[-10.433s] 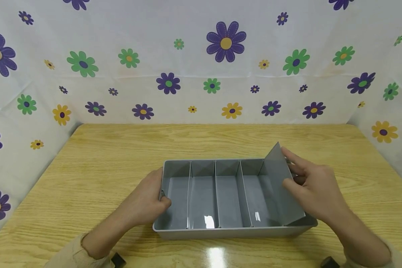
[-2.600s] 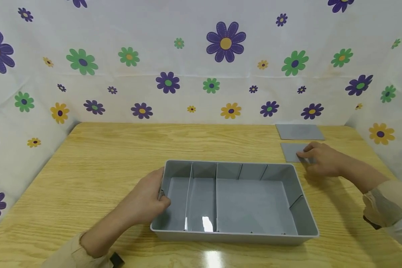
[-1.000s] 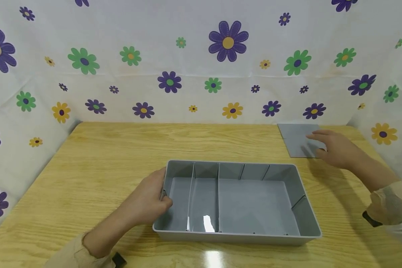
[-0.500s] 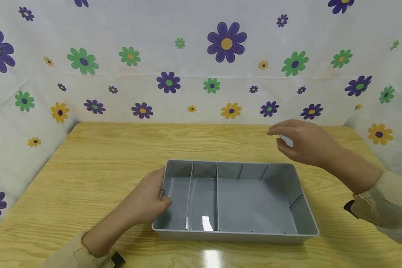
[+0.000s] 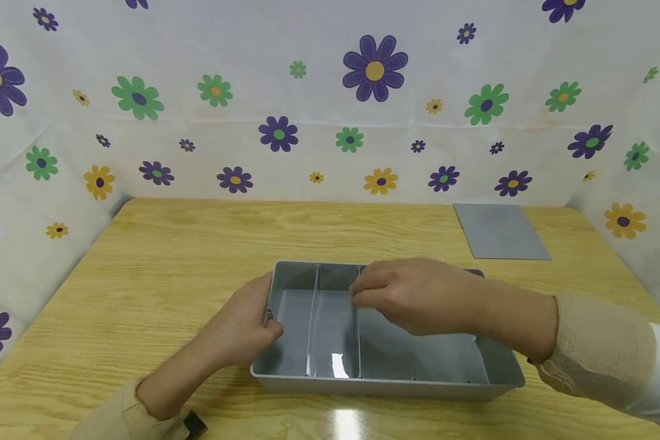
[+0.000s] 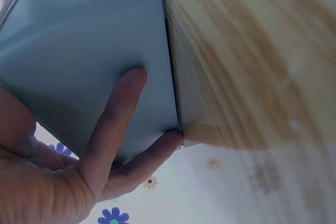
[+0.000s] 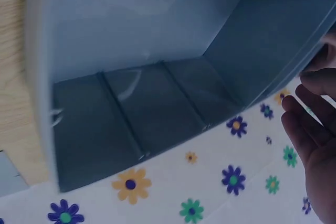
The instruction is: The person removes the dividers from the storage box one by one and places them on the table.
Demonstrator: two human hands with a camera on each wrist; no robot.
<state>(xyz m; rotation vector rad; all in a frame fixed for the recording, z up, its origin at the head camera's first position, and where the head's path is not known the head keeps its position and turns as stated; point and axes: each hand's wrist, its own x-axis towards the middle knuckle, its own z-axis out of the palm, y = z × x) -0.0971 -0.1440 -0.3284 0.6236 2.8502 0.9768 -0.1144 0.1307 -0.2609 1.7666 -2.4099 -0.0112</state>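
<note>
A long grey plastic tray (image 5: 445, 387) stands on the table, two thin dividers upright in its left part. My left hand (image 5: 247, 321) grips the tray's left end, thumb over the rim; its fingers lie spread against the outer wall (image 6: 79, 35) in the left wrist view. Reaching across the tray, my right hand (image 5: 412, 293) has its thumb and fingertips at the top edge of the right-hand divider (image 7: 268, 40), pinching it near the back. The other divider (image 5: 310, 336) sits nearer my left hand. My right hand and forearm hide part of the tray's right section.
Flat grey panels (image 5: 503, 232), overlapping like a stack, lie at the back right of the wooden table (image 5: 198, 238). Behind and beside the table hangs a white cloth (image 5: 319, 49) with printed flowers. Slots line the tray's inner walls.
Two dividers have left the tray's right part, and panels now lie at the back right. My right hand has come from there back to the tray. My left hand has kept its grip.
</note>
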